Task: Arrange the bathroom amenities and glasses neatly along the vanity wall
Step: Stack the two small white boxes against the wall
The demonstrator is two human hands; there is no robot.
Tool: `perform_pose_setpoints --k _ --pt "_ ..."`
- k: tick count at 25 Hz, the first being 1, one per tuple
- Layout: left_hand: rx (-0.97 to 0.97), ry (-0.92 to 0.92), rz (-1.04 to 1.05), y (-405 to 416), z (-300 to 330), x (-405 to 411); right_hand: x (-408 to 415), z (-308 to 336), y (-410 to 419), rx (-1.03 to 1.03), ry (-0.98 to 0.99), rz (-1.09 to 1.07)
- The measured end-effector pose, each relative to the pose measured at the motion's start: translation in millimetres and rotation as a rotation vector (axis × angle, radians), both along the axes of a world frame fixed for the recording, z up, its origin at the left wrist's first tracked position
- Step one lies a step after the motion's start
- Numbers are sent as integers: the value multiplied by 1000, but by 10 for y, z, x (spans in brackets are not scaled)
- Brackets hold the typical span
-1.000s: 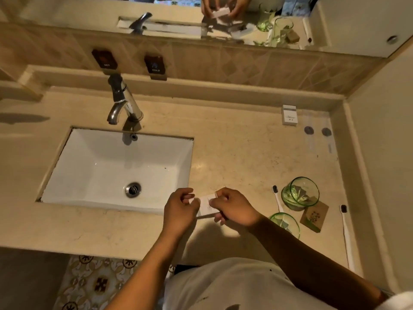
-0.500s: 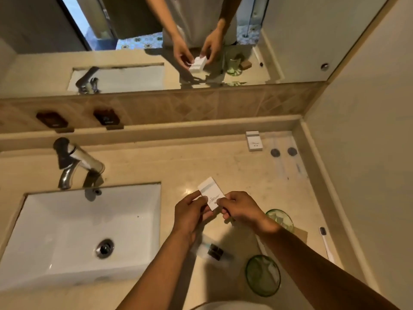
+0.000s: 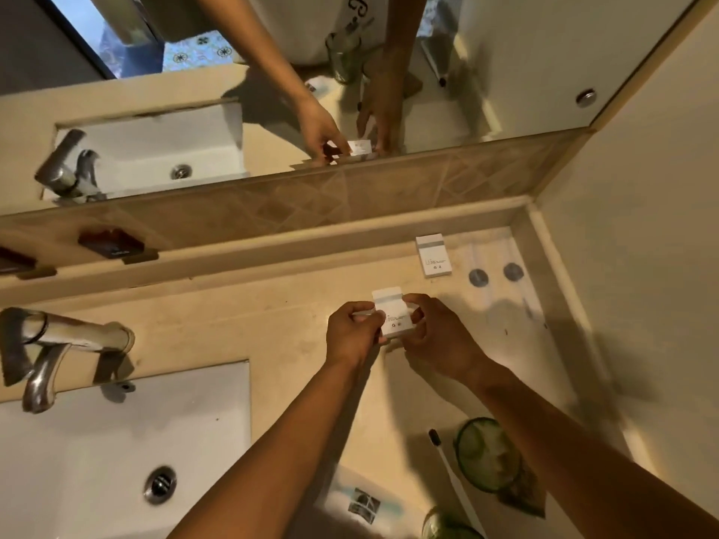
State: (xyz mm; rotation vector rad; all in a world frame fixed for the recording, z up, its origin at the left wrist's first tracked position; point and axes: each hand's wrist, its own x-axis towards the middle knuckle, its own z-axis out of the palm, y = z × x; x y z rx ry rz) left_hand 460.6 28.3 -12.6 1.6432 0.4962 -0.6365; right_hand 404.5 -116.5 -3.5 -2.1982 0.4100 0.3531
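A small white amenity box [image 3: 392, 311] is held between both hands over the beige vanity counter [image 3: 272, 324], a short way in front of the back ledge. My left hand [image 3: 352, 332] pinches its left edge and my right hand [image 3: 435, 336] grips its right side. A second white box [image 3: 433, 255] lies flat by the back wall. Near the front right stand a green glass [image 3: 486, 455] and part of another green glass [image 3: 447, 527]. A toothbrush [image 3: 453, 480] lies between them, and a clear sachet [image 3: 362, 503] rests at the front.
A white sink [image 3: 116, 441] with a chrome tap [image 3: 58, 344] fills the left. Two round grey caps [image 3: 495, 274] sit in the back right corner. A mirror [image 3: 486, 72] runs above the tiled backsplash. The side wall [image 3: 642, 266] closes the right.
Both hands have carried the white box away from the front edge toward the back wall, near the other box. The view has tilted up and closer.
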Motion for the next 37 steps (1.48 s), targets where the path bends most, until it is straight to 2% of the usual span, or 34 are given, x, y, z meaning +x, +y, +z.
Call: perform_pose_setpoints --k 14,17,19,22,25,27,30,37 --pt "212 -239 -418 -298 -396 366 301 -517 -265 -184 -51 -5" --pt "370 -446 -484 -249 -472 289 269 -516 -258 -186 -72 -5" --pt "452 -624 -604 -185 -524 216 270 -458 -313 -181 -145 -76" --pt "638 -730 -786 -157 -629 174 390 -444 -514 -335 -175 -160" --pt "699 -744 -790 -241 -677 203 533 -522 -648 -418 -120 -127" --pt "724 -758 -787 -312 -683 258 581 -590 -655 -380 -103 -91" --pt "731 -792 -776 -425 -695 397 620 -650 -647 -306 -120 -148" --pt "729 -805 -783 -603 -723 685 664 -689 -654 -334 -135 -182"
